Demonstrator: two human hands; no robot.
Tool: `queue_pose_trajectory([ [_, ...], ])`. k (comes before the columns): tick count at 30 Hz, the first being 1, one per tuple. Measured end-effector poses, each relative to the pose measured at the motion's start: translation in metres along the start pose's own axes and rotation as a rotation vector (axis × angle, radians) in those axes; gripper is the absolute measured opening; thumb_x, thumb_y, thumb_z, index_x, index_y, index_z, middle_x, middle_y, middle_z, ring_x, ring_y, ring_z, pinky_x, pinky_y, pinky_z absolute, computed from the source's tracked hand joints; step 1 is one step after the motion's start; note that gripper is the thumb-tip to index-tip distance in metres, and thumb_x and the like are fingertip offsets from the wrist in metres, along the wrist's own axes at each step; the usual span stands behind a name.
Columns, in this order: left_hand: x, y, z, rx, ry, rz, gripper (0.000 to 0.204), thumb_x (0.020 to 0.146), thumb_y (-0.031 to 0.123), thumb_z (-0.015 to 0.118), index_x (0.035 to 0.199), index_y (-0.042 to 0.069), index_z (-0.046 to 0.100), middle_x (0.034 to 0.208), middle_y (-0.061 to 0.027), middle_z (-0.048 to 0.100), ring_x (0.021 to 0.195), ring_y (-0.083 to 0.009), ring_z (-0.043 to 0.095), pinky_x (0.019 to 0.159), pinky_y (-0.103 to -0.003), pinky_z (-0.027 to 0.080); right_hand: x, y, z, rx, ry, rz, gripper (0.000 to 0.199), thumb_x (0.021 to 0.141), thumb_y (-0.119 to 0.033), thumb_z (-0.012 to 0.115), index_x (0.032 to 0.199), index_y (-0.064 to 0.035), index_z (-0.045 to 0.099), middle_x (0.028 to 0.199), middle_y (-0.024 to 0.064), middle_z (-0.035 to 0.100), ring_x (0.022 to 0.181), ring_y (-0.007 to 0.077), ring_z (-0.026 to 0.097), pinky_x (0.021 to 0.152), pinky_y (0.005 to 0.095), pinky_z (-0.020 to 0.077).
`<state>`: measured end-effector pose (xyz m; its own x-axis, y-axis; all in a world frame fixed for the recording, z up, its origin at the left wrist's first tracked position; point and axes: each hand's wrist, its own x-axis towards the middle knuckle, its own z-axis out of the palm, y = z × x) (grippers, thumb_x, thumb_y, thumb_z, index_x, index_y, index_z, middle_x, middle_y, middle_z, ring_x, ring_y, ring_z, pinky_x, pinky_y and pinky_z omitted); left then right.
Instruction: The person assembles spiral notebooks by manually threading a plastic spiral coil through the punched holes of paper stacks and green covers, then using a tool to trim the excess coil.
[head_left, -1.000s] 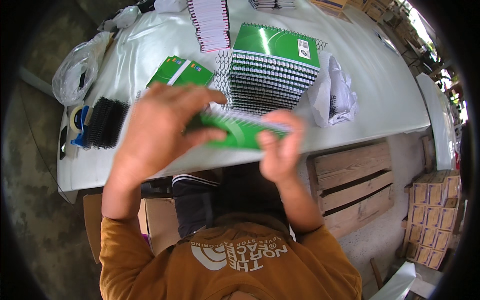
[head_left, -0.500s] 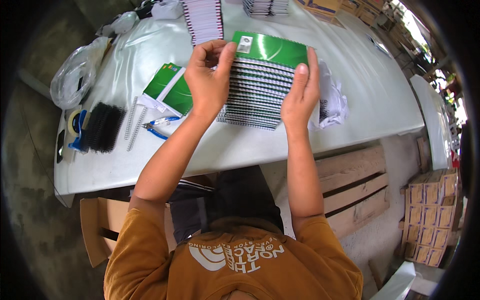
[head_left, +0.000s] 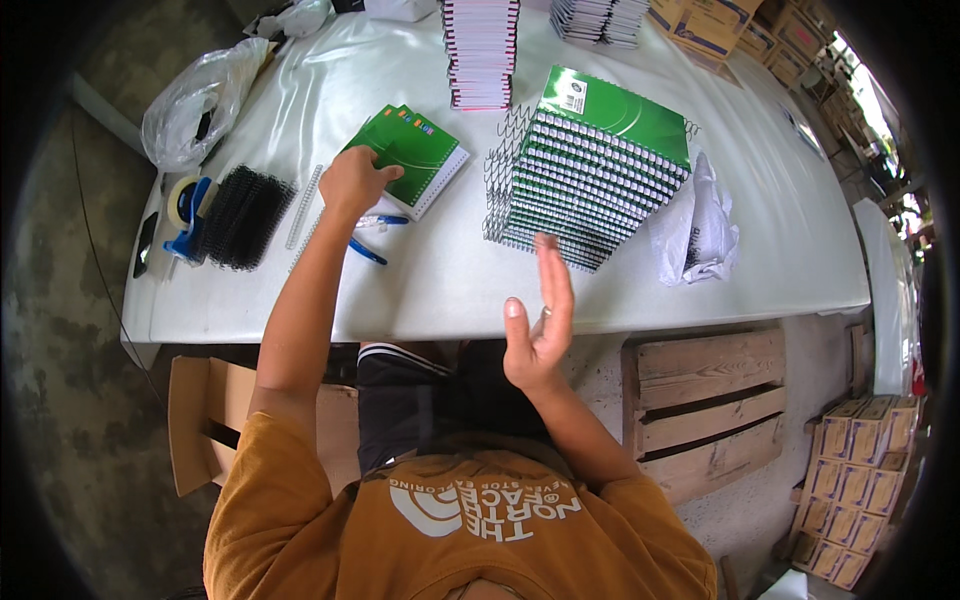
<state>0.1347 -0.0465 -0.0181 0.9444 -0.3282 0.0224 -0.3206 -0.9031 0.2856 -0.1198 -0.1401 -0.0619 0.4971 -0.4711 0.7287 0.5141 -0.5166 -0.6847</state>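
My left hand [head_left: 358, 180] is at the left edge of a small pile of green-covered notebooks [head_left: 430, 150]. Its thumb lies on the top cover and its fingers curl in at the edge. White pages with a row of punched holes show along the pile's right side. My right hand [head_left: 541, 330] hangs in the air near the table's front edge, fingers stretched and thumb apart, holding nothing. Beyond it stands a tall stack of green spiral-bound notebooks [head_left: 600, 180], with wire coils jutting from its left side. Blue-handled pliers [head_left: 368, 252] lie just below the small pile.
Black coils [head_left: 248, 218], a blue tape dispenser [head_left: 185, 240] and clear coils [head_left: 303, 208] lie at the left. A white plastic bag [head_left: 705, 235] sits right of the tall stack. Farther back stand another notebook stack [head_left: 480, 55] and cartons [head_left: 705, 25]. A wooden pallet [head_left: 710, 400] is below.
Both hands have left the tall stack of spiral notebooks. My left hand has gone left to the small notebook pile; my right has drawn back toward me. The whole view has shifted.
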Motion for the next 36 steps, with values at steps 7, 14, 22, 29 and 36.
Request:
queue_pose_trajectory([
  [7,-0.001,-0.009,0.006,-0.079,0.298,0.115,0.037,0.069,0.03,0.075,0.096,0.008,0.062,0.1,-0.0087,0.062,0.092,-0.0256,0.059,0.074,-0.038,0.046,-0.015,0.0,0.015,0.084,-0.134,0.295,0.049,0.086,0.0,0.05,0.132,0.006,0.033,0.127,0.0248,0.049,0.12,0.0334,0.048,0.101,0.0386,0.0332],
  [14,-0.019,-0.023,0.015,0.306,0.123,0.983,0.048,0.07,0.012,0.067,0.117,0.013,0.058,0.129,-0.004,0.051,0.118,-0.0255,0.049,0.1,-0.039,0.038,-0.03,0.022,0.017,-0.062,-0.296,0.31,0.045,0.082,-0.003,0.054,0.126,-0.0011,0.045,0.119,0.0162,0.056,0.112,0.0314,0.051,0.097,0.0393,0.0365],
  [22,-0.002,0.004,-0.012,0.255,-0.291,0.886,0.038,0.073,0.018,0.068,0.111,0.016,0.064,0.104,-0.0056,0.065,0.095,-0.0263,0.06,0.084,-0.037,0.046,-0.033,0.025,0.022,-0.134,-0.273,0.265,0.04,0.081,-0.002,0.055,0.12,-0.0025,0.051,0.116,0.0149,0.058,0.108,0.0302,0.053,0.094,0.0378,0.0395],
  [29,0.006,0.035,-0.02,0.296,-0.413,0.876,0.045,0.065,0.028,0.076,0.106,0.011,0.067,0.094,-0.0123,0.067,0.085,-0.0283,0.062,0.079,-0.036,0.047,-0.031,0.019,0.015,-0.056,-0.235,0.398,0.039,0.083,-0.001,0.053,0.121,-0.0016,0.05,0.113,0.0161,0.059,0.108,0.0294,0.056,0.092,0.0355,0.0423],
  [36,0.016,0.032,-0.015,0.207,-0.468,0.855,0.049,0.063,0.027,0.076,0.107,0.008,0.065,0.1,-0.0114,0.066,0.091,-0.0279,0.062,0.082,-0.035,0.047,-0.029,0.021,0.013,-0.027,-0.219,0.413,0.039,0.083,-0.001,0.053,0.122,-0.0021,0.049,0.112,0.0178,0.06,0.106,0.0293,0.058,0.091,0.0343,0.0423],
])
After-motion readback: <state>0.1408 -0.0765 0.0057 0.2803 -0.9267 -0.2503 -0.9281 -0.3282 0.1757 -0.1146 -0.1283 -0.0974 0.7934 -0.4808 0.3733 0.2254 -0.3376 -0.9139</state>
